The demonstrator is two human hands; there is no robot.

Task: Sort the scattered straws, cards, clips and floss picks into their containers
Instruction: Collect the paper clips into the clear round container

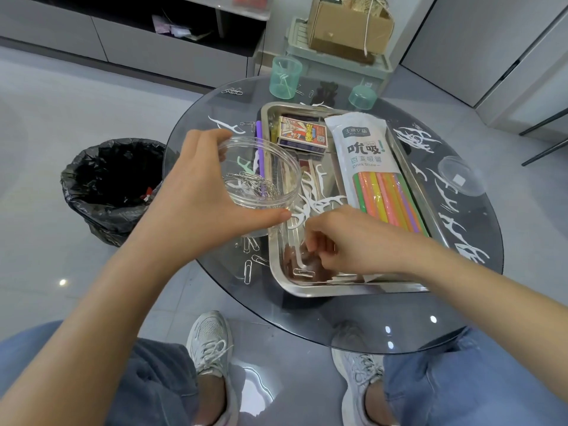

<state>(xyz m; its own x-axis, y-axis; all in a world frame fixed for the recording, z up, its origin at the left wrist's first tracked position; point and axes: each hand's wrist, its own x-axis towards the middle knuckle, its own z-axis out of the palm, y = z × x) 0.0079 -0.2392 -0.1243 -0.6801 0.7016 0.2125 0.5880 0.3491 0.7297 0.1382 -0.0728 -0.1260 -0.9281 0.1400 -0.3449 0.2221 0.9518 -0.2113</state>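
Left hand (196,195) grips clip jar (276,161); right hand (347,238) curled just beside loose paperclip (303,272), grasp unclear

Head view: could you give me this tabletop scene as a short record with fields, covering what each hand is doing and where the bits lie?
left hand: grips a clear tub
tub contents: paper clips
right hand: fingers curled down inside the steel tray, near a loose clip; unclear whether it holds anything
tray contents: straw packet, card box, floss picks
table: scattered picks at right, scattered clips at left
green cup: far edge, one pick inside
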